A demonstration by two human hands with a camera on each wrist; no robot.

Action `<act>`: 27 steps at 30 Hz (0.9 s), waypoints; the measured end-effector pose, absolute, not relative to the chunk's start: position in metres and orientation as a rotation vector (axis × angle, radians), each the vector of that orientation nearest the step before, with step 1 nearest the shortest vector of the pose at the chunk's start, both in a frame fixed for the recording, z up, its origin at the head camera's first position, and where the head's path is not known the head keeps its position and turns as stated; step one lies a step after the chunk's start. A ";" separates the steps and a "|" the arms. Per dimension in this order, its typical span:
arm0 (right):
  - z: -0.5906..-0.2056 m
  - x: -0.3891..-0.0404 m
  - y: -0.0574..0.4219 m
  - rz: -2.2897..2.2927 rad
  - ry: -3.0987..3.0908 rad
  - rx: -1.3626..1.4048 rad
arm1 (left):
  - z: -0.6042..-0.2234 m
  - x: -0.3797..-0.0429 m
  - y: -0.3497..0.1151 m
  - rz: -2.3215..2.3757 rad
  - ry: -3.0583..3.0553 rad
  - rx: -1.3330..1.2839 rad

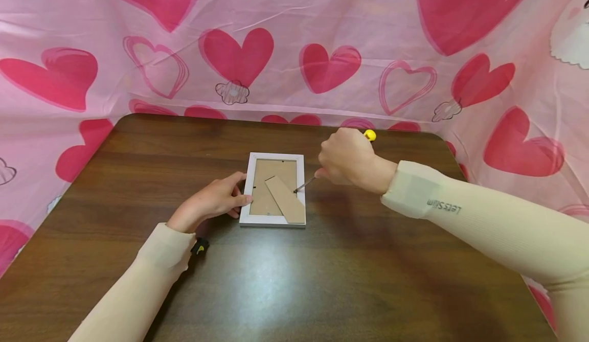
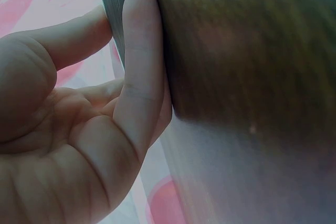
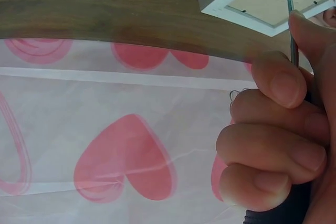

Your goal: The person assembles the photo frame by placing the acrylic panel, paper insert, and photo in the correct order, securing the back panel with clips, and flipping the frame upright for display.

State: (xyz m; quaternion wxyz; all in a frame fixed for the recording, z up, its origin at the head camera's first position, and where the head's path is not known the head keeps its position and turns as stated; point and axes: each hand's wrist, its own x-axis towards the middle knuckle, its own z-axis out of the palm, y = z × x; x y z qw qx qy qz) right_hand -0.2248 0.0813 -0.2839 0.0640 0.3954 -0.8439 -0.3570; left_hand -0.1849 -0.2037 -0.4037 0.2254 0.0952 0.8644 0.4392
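Observation:
A white picture frame point(image 1: 272, 220) lies face down on the table, its brown backing board point(image 1: 267, 171) and slanted cardboard stand point(image 1: 286, 200) uppermost. My left hand point(image 1: 213, 199) holds the frame by its left side, thumb on the rim, other fingers along the edge; the left wrist view shows the fingers point(image 2: 142, 51) against that edge. With curled fingers my right hand point(image 1: 347, 159) grips a screwdriver point(image 1: 307, 183). Its yellow end point(image 1: 370, 135) pokes out behind the fist, and its dark handle point(image 3: 281, 211) shows in the right wrist view. The tip meets the frame's right inner edge, by a small dark tab.
The frame rests on a dark brown wooden table point(image 1: 368, 280) with rounded corners. Pink cloth point(image 1: 285, 101) printed with hearts hangs behind it and along both sides. A small black and yellow object point(image 1: 200, 246) shows beside the left cuff.

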 end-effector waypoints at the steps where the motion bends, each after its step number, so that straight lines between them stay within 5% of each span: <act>1: -0.284 -0.225 0.081 -1.086 -2.549 1.193 | -0.404 -0.185 -0.204 1.214 2.384 0.263; 18: -0.319 -0.235 0.138 -0.673 -2.672 1.214 | -0.405 -0.186 -0.200 1.202 2.371 0.239; 27: -0.315 -0.242 0.129 -0.780 -2.615 1.243 | -0.403 -0.186 -0.204 1.197 2.380 0.226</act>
